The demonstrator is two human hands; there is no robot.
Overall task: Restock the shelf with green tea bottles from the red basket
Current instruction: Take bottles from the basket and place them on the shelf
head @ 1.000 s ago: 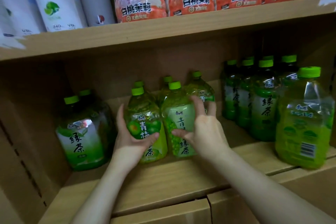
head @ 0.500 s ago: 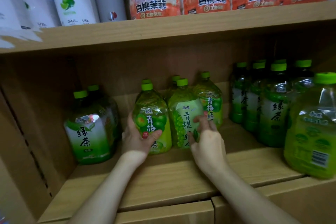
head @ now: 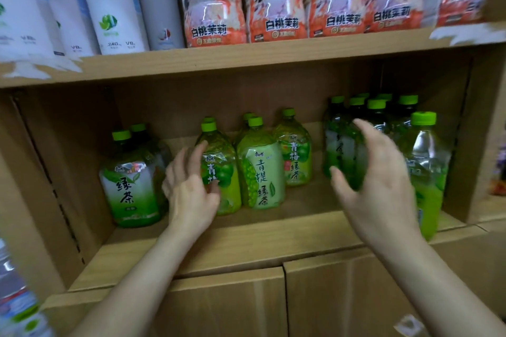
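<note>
Green tea bottles with green caps stand in groups on the wooden shelf. A green plum tea bottle and a green grape tea bottle stand side by side in the middle. My left hand is open, its fingers resting against the left side of the plum bottle. My right hand is open and blurred, held in the air in front of the dark green bottles on the right, touching nothing. A green tea bottle stands at the left. The red basket is out of view.
A larger bottle stands at the shelf's right front edge. The upper shelf carries white cans and orange peach-jasmine bottles. Closed cabinet doors lie below. There is bare shelf board between the middle and right groups.
My right hand has let go of the green grape bottle and moved right and up. My left hand has loosened on the plum bottle. The view has shifted slightly.
</note>
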